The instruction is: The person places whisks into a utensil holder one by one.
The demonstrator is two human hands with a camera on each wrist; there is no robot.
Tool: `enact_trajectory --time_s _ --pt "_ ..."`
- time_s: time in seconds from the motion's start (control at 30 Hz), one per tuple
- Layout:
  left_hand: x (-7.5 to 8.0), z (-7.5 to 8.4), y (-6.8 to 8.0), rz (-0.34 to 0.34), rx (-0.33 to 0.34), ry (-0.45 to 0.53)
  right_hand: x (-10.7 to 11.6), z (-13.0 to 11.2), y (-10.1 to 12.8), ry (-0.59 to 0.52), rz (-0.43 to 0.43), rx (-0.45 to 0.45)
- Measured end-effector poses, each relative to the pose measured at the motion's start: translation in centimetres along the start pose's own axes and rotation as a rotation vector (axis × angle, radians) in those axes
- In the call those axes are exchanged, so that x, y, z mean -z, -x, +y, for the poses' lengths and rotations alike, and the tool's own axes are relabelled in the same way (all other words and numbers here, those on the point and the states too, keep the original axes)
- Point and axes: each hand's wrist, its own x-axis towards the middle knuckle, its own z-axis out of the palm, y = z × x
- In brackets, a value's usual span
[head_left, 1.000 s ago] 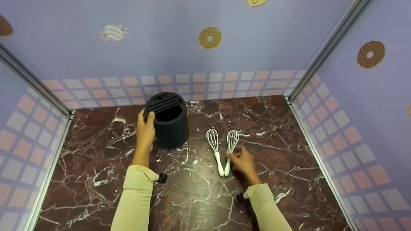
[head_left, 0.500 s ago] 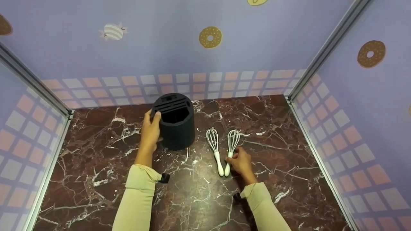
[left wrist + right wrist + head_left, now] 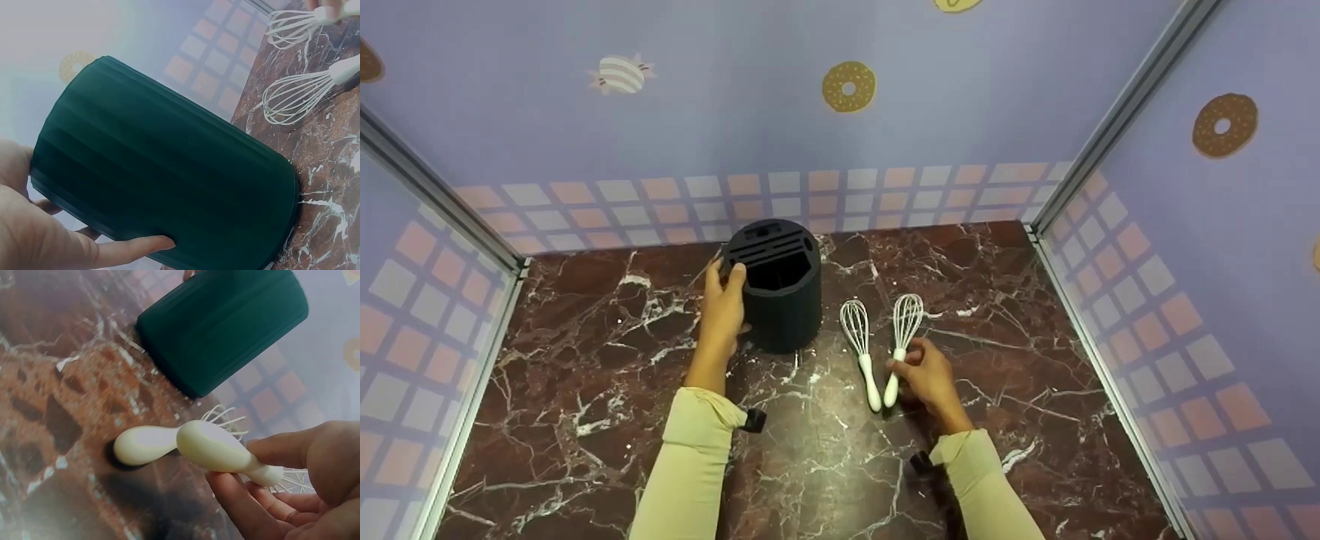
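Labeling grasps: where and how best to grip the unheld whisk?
Probably by its rounded white handle, from above or the left: the unheld whisk lies flat, handle toward the head camera, and the right hand holds the other whisk close on its right.

The holder (image 3: pixel 781 322) is dark green in the wrist views, near black from the head. The right whisk (image 3: pixel 892 390) and left whisk (image 3: pixel 866 367) share cream-white handles (image 3: pixel 872 391) and white wires (image 3: pixel 907 313). The bench (image 3: pixel 825 465) is red-brown marble with white veins (image 3: pixel 637 280). The walls (image 3: pixel 735 135) are lavender-blue, with pink and pale grey squares (image 3: pixel 660 189) low down; on them show a speckled mustard doughnut (image 3: pixel 834 90), a speckled brown doughnut (image 3: pixel 1206 129) and a striped grey-and-white sweet (image 3: pixel 621 75). Sleeves (image 3: pixel 686 472) are pale yellow, wrist cameras (image 3: pixel 754 421) black, posts (image 3: pixel 1117 120) grey.
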Motion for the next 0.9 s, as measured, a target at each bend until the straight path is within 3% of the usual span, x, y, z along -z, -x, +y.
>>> enact_trajectory --time_s 0.47,0.9 --pt "0.1 0.1 0.1 0.006 -0.001 0.002 0.7 -2.9 -0.2 -0.23 -0.099 -0.013" --pt "0.0 0.2 0.2 0.03 -0.022 -0.001 0.2 -6.4 -0.6 -0.321 -0.186 0.021"
